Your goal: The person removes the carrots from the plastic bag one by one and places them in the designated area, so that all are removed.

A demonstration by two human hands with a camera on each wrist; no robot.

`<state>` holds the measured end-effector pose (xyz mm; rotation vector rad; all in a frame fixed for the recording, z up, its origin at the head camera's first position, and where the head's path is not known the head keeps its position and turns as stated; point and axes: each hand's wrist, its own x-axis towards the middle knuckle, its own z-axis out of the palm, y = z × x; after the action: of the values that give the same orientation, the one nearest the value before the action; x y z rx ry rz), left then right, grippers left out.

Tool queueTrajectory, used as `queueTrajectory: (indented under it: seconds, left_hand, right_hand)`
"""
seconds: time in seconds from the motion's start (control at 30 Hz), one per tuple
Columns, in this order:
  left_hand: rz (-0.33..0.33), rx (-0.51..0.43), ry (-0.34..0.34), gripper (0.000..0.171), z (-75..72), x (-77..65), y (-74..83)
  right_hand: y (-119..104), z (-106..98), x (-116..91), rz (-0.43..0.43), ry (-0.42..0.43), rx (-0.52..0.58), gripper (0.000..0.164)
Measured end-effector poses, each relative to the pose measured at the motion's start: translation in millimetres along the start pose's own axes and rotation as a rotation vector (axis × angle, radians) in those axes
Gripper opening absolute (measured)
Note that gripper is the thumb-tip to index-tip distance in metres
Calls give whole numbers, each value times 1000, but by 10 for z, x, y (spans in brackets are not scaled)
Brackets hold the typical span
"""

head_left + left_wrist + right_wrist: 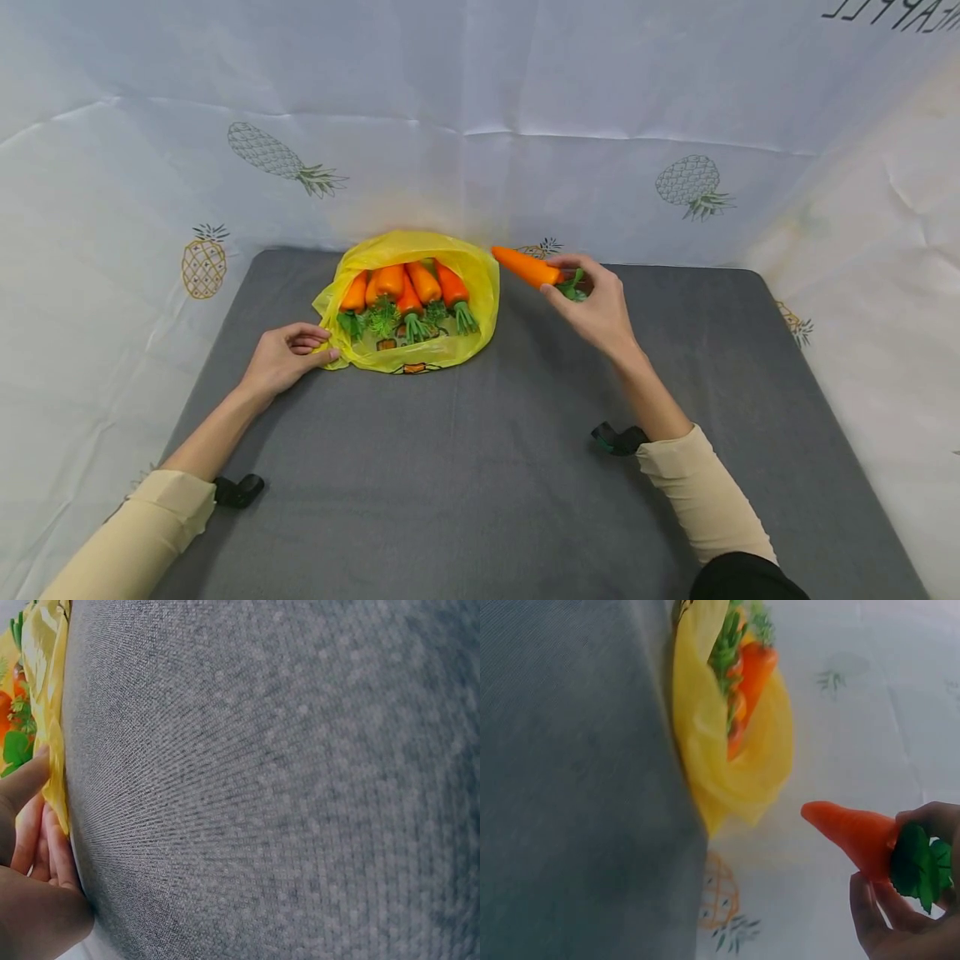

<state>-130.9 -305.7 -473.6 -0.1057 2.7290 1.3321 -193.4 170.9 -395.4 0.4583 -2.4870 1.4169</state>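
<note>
A yellow plastic bag (480, 325) lies with its mouth open toward me at the back of the grey table. Inside it are several orange carrots (453, 286) with green tops pointing outward. My left hand (288, 354) pinches the bag's left edge between thumb and fingers, and in the left wrist view the thumb presses on the yellow plastic (49, 682). My right hand (596, 308) grips another carrot (525, 267) near its leafy green top, just right of the bag and above the table. Its tip points left, toward the bag's rim.
The grey table (450, 475) stands against a white cloth (465, 67) printed with pineapples, which also hangs at both sides. Black straps (238, 492) sit by both wrists, next to the cream sleeves.
</note>
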Motion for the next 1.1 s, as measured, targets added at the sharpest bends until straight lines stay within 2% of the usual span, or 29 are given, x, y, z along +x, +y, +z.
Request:
queueTrajectory:
  seconds: [0.43, 0.73, 0.93, 1.1]
  left_hand:
    - [-10, 8, 7, 47, 9, -11, 20]
    - [-10, 7, -2, 48, 3, 0, 22]
    - [-1, 7, 0, 47, 3, 7, 17]
    - [9, 12, -1, 46, 1, -2, 4]
  right_hand:
    - [365, -124, -3, 104, 18, -63, 34]
    - [625, -11, 92, 192, 19, -112, 34]
    - [658, 85, 132, 193, 9, -107, 34]
    - [622, 177, 121, 201, -10, -151, 37]
